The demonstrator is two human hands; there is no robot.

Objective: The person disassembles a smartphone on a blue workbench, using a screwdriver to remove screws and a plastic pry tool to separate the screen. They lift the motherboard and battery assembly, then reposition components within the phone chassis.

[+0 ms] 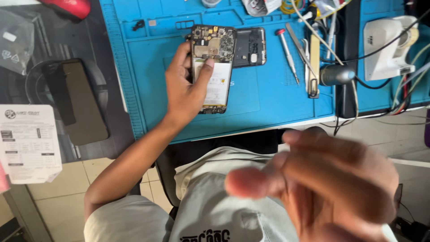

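left hand (186,92) grips the opened phone (214,67) by its edges, thumb on the battery, steadying it on the blue mat (264,96) beside the screwdriver (286,54), while right hand (331,183), blurred, fingers loosely curled, holds nothing visible.

White printed paper form (29,143) at left edge; clear plastic bag (15,40) top left.

The work mat (268,94) is showing bright blue. The opened phone (214,67) is showing a white battery, and the screwdriver (286,54) a red cap.
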